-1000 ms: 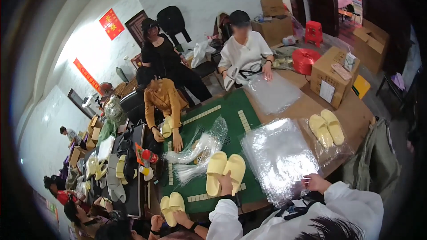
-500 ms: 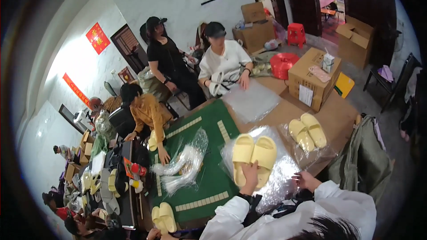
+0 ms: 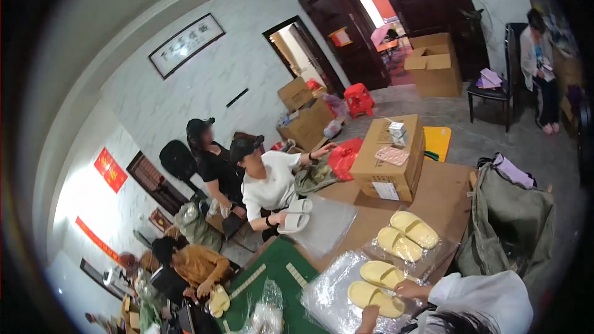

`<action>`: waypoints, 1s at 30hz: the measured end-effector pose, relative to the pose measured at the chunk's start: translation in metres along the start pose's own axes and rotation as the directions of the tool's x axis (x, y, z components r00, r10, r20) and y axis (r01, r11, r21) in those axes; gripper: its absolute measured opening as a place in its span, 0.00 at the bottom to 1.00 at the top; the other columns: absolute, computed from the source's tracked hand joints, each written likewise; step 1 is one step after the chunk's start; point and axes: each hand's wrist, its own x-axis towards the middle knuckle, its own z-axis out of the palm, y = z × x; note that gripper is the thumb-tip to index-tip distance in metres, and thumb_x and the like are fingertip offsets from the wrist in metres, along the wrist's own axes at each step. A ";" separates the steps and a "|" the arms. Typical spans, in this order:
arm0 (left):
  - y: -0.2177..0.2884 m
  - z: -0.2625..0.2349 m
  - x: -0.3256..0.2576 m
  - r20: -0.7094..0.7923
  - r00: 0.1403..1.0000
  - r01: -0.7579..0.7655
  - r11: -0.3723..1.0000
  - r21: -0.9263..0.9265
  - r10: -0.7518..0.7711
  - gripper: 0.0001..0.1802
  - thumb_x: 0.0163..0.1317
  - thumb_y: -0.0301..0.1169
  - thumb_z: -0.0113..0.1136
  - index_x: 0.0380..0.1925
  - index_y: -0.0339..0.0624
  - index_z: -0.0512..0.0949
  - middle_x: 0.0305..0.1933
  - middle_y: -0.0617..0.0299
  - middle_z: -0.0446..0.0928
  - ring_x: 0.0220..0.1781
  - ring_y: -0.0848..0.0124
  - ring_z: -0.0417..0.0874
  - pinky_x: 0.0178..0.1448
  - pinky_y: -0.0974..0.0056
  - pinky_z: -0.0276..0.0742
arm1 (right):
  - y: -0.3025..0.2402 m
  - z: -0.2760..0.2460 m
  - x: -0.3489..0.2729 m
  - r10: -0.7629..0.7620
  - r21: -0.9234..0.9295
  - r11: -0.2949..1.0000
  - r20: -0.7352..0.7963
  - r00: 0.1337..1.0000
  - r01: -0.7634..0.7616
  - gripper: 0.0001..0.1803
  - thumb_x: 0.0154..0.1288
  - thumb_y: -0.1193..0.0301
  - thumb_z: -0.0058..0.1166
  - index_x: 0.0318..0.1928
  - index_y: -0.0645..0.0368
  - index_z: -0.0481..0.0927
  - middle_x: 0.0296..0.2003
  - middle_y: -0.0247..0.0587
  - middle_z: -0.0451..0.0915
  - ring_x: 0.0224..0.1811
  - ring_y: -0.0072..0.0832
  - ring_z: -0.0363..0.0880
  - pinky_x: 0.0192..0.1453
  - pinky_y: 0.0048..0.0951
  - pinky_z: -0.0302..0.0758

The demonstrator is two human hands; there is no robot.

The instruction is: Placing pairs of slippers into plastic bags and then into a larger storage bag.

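A pair of yellow slippers point(image 3: 376, 300) lies sole down over a stack of clear plastic bags point(image 3: 328, 287) near the lower edge. My right hand point(image 3: 409, 289) comes in from the right in a white sleeve, its fingers closed on the inner side of the pair. Low at the near slipper's edge, my left hand point(image 3: 369, 316) has its bent fingers against it; the rest of that hand is partly cut off by the frame. Just beyond, a second yellow pair point(image 3: 408, 235) rests on clear film.
A cardboard box point(image 3: 387, 161) carries a small carton and a pink item. At the far side, a person in white point(image 3: 269, 179) holds pale slippers; another in orange point(image 3: 198, 266) handles yellow ones. A green mat point(image 3: 288, 291) lies left, a grey-green sack point(image 3: 510, 222) right.
My left hand has lowered the yellow slippers from upright onto the bags, and my right hand has come to them. The view has swung right. The person in white now reaches toward the red bundle.
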 end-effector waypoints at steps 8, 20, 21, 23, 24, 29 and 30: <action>0.066 -0.051 -0.087 -0.125 0.938 0.302 0.939 -0.164 -0.323 0.20 0.50 0.36 0.52 0.40 0.35 0.73 0.45 0.36 0.69 0.49 0.44 0.67 0.53 0.45 0.61 | -0.051 0.017 0.040 -0.111 -0.346 0.917 0.252 0.961 0.197 0.22 0.48 0.51 0.50 0.45 0.43 0.77 0.52 0.62 0.64 0.52 0.51 0.66 0.50 0.47 0.66; 0.143 -0.112 -0.100 -0.052 0.985 0.169 0.977 0.128 -0.164 0.25 0.53 0.35 0.48 0.53 0.43 0.66 0.59 0.35 0.57 0.59 0.42 0.58 0.59 0.41 0.54 | -0.084 0.020 0.064 -0.008 -0.465 0.868 0.339 0.941 0.175 0.19 0.47 0.59 0.48 0.37 0.56 0.79 0.52 0.51 0.66 0.54 0.44 0.64 0.49 0.48 0.64; 0.139 -0.103 -0.100 0.003 0.981 0.194 0.971 0.140 -0.196 0.25 0.54 0.36 0.46 0.55 0.48 0.65 0.61 0.37 0.55 0.60 0.40 0.57 0.60 0.41 0.53 | -0.090 0.017 0.068 0.001 -0.477 0.863 0.332 0.943 0.167 0.19 0.48 0.58 0.48 0.37 0.56 0.79 0.51 0.51 0.67 0.54 0.44 0.64 0.50 0.48 0.63; 0.124 -0.080 -0.093 0.108 0.960 0.238 0.958 0.162 -0.257 0.24 0.57 0.37 0.41 0.57 0.59 0.62 0.64 0.39 0.51 0.62 0.37 0.54 0.61 0.39 0.52 | -0.102 0.011 0.076 0.021 -0.493 0.856 0.334 0.942 0.156 0.21 0.49 0.55 0.47 0.39 0.55 0.79 0.50 0.51 0.69 0.55 0.45 0.63 0.52 0.49 0.62; 0.115 -0.070 -0.087 0.170 0.951 0.228 0.958 0.174 -0.257 0.25 0.58 0.37 0.39 0.58 0.65 0.61 0.65 0.40 0.49 0.62 0.35 0.53 0.61 0.39 0.51 | -0.097 0.009 0.078 0.018 -0.472 0.873 0.286 0.958 0.124 0.23 0.49 0.54 0.47 0.40 0.56 0.79 0.50 0.52 0.69 0.54 0.45 0.64 0.52 0.48 0.63; 0.125 -0.074 -0.084 0.317 0.852 0.368 0.907 0.206 -0.417 0.26 0.60 0.38 0.38 0.60 0.66 0.59 0.66 0.41 0.48 0.64 0.37 0.50 0.62 0.38 0.48 | -0.096 0.015 0.061 -0.163 -0.200 0.959 0.194 0.967 0.202 0.20 0.52 0.57 0.49 0.39 0.59 0.78 0.45 0.53 0.72 0.49 0.44 0.70 0.52 0.40 0.66; 0.130 -0.084 -0.085 0.277 0.860 0.382 0.901 0.207 -0.428 0.26 0.59 0.39 0.39 0.61 0.63 0.59 0.66 0.42 0.48 0.65 0.37 0.49 0.62 0.38 0.48 | -0.102 0.014 0.046 -0.137 0.061 0.989 0.010 0.990 0.137 0.17 0.53 0.62 0.50 0.39 0.60 0.77 0.42 0.51 0.74 0.46 0.41 0.72 0.50 0.37 0.67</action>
